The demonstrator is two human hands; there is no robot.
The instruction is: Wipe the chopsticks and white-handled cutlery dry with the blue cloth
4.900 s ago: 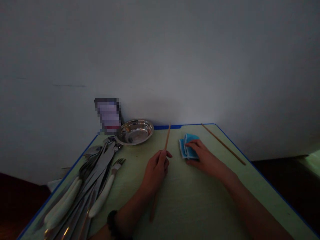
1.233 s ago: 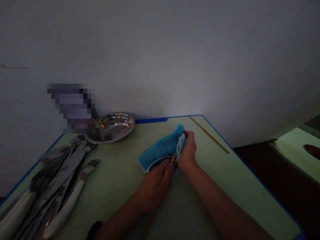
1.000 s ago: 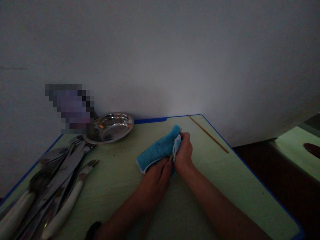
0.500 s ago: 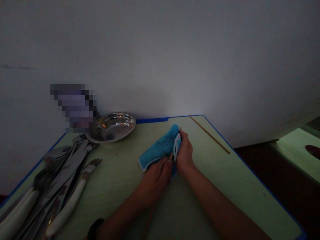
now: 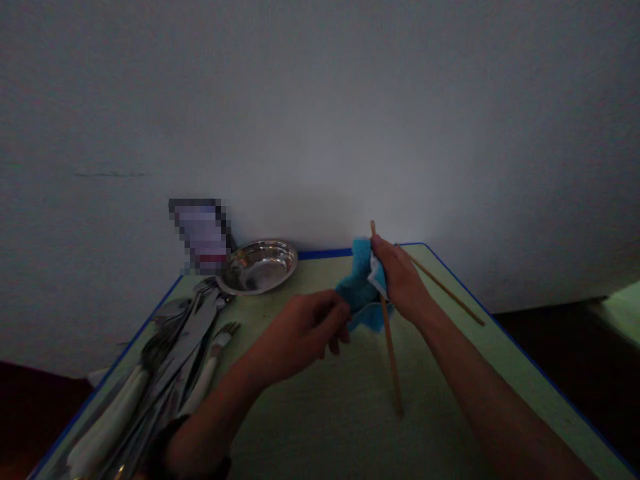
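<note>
My right hand (image 5: pixel 404 277) is closed around a blue cloth (image 5: pixel 365 277) with a white edge, wrapped about a wooden chopstick (image 5: pixel 390 357). The chopstick's upper end sticks out above the hand, and its long lower part slants down over the table. On the cloth's left side, my left hand (image 5: pixel 305 330) has its fingers curled at the fabric, thumb and forefinger together on its edge; the exact grip is partly hidden. A second chopstick (image 5: pixel 450 290) lies on the table to the right of my right hand.
A shiny metal bowl (image 5: pixel 260 267) stands at the back by the wall, beside a blurred-out phone-like object (image 5: pixel 203 233). Several forks and other cutlery with white handles (image 5: pixel 107 423) lie heaped on the left. The pale table (image 5: pixel 450 373) has a blue edge.
My left hand has let go of the chopstick and moved left to the cloth's edge. The cloth is bunched more tightly in my right hand, and the chopstick stands steeper. The view has shifted.
</note>
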